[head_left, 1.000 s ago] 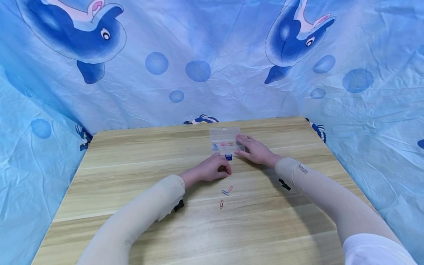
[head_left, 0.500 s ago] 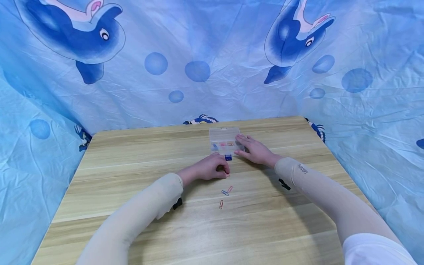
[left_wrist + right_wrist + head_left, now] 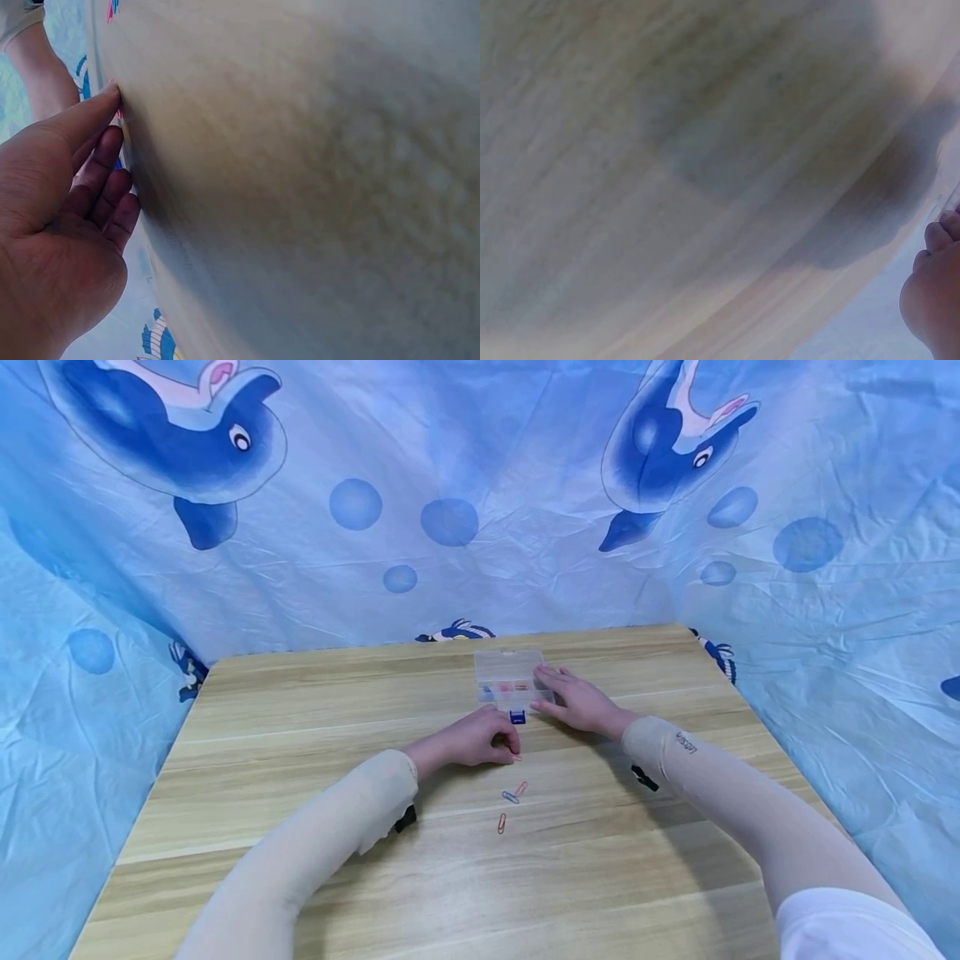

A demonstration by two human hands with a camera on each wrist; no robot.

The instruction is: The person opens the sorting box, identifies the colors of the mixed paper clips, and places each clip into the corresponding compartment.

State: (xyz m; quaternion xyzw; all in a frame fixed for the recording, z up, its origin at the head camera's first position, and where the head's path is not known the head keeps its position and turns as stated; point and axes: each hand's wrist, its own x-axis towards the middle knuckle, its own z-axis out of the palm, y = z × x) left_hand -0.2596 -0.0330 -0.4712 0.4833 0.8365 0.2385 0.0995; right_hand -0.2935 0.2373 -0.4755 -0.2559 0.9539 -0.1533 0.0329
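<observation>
A clear plastic compartment box (image 3: 487, 700) stands with its lid (image 3: 508, 666) raised toward the back of the table. Small blue, pink and orange pieces lie in its rear compartments. My right hand (image 3: 581, 702) rests on the box's right end, fingers fairly straight and thumb at the front. My left hand (image 3: 480, 739) is low in front of the box, its thumb and index finger pinching a pink paper clip (image 3: 517, 758) at the tabletop; the fingers partly hide it. Closer to me lie a pink paper clip (image 3: 522, 788), a blue paper clip (image 3: 510, 797) and a red paper clip (image 3: 502, 823).
A small dark blue piece (image 3: 517, 717) sits at the box's front edge. The wooden table (image 3: 585, 877) reaches to a blue dolphin-patterned curtain (image 3: 517, 552) behind and at both sides. Both wrist views show mostly blurred tabletop.
My left fingertips have shifted slightly toward me and left, and the pink clip at them shows more than a second ago. The right hand, box and other clips stay put.
</observation>
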